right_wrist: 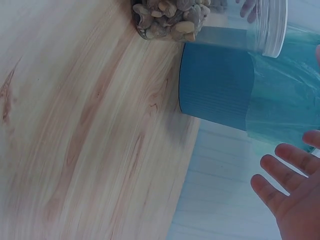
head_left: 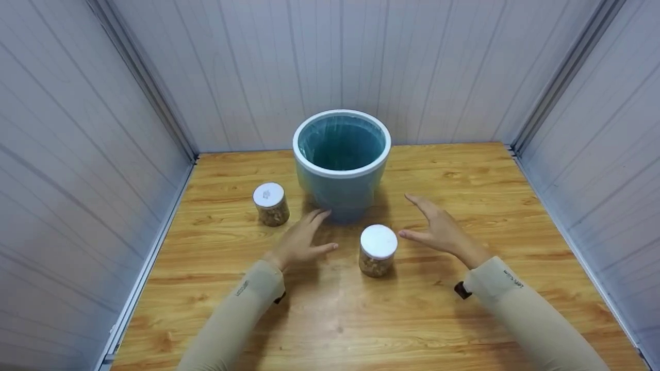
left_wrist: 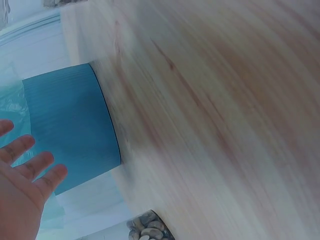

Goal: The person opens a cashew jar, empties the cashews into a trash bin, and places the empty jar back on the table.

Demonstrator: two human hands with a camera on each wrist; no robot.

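Observation:
A blue-green trash bin (head_left: 340, 193) with a white rim and a clear liner stands at the back of the wooden table. Just in front of it sits a clear jar (head_left: 377, 252) with a white lid, part filled with what look like cashew nuts. My right hand (head_left: 438, 229) is to the right of this jar, fingers spread, thumb close to the lid. My left hand (head_left: 300, 241) hovers left of the jar with relaxed fingers, holding nothing. Beyond it, a second white-lidded jar (head_left: 272, 206) of nuts stands left of the bin, with writing on its lid.
The wooden table (head_left: 330, 319) is enclosed by pale panel walls (head_left: 247, 72) at the back and both sides. Metal strips (head_left: 160, 250) run along the table's side edges. The bin stands near the back wall.

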